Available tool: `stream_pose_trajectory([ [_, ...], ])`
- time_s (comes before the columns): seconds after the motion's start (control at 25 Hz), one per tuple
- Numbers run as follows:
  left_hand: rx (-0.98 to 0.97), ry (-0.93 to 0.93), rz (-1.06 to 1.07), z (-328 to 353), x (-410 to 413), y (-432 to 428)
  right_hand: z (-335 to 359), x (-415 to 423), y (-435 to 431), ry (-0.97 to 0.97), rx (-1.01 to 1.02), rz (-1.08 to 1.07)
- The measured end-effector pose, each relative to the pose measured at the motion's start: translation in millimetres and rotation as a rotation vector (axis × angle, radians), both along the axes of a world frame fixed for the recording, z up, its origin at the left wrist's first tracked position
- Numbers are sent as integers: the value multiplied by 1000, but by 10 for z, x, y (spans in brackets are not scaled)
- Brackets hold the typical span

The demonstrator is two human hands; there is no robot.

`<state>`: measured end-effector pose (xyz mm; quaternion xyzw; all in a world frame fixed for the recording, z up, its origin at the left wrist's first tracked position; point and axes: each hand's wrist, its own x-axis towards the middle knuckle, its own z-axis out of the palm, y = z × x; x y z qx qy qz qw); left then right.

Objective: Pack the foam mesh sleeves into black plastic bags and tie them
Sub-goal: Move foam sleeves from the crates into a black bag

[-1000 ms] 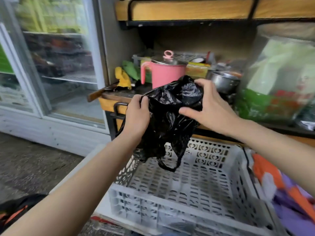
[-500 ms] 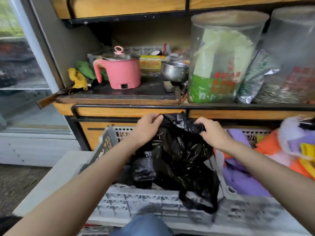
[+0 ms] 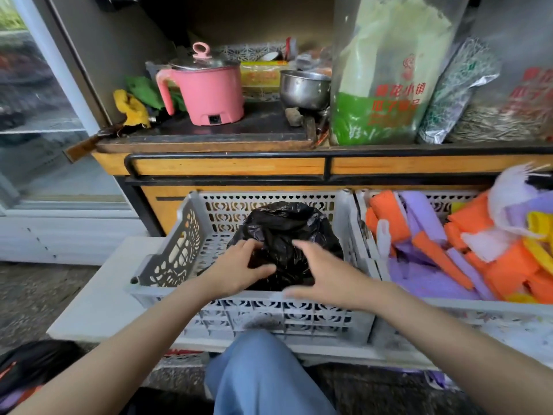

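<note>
Bag (image 3: 284, 226) has come down out of the air into the grey crate (image 3: 269, 194). It now sits on the crate floor toward the near wall, w/ both hands on it. L hand (image 3: 239, 265) curls fingers + thumb round a fold at the bag's left. R hand (image 3: 324, 275) lies on the bag's right, fingers spread & fairly straight, thumb by the near rim. Sleeves (image 3: 434, 259) (orange, purple, yellow) are heaped in the 2nd crate (image 3: 437, 196), just right. Pink pot (image 3: 212, 91) stands on the far shelf.

Red Chinese print on a clear plastic bag (image 3: 392, 94) standing on the shelf (image 3: 419, 148) — "花小镇" legible, first character blurred, "瓜子" beneath, the rest unclear, round red logo (image 3: 408, 67) above, red lettering on the neighbouring bag (image 3: 529, 94) — unreadable.
</note>
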<state>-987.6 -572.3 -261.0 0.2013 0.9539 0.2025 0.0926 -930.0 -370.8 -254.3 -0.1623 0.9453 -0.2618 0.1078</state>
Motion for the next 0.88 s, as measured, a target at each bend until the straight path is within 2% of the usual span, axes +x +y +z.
stream_pose_trajectory([
  [0.08, -129, -3, -45, -96, 46, -99, -206, 63, -103, -88, 158, 54],
  [0.16, -213, 51, -55, -193, 86, -201, -356, 57, -110, -9, 220, 71],
  [0.32, -132, 180, 34, -232, 89, -394, -207, -38, -10, 127, 81, -103],
  [0.36, -96, 257, 85, -210, 70, -440, -122, -87, 37, 136, 3, -161],
  [0.44, 28, 352, 208, -125, 39, -491, 70, -216, 147, 124, -297, -320],
  [0.52, 174, 260, 240, -73, 52, -478, 261, -313, 226, 115, -538, -452],
  [0.6, 256, 104, 169, -98, 88, -373, 417, -327, 270, 92, -633, -488],
  [0.68, 345, 44, 141, -155, 75, -199, 535, -259, 277, -2, -639, -408],
  [0.76, 348, 82, 163, -212, -19, -15, 615, -163, 296, -49, -580, -321],
  [0.88, 224, 85, 289, -273, -179, 174, 678, -112, 453, 118, -576, -329],
])
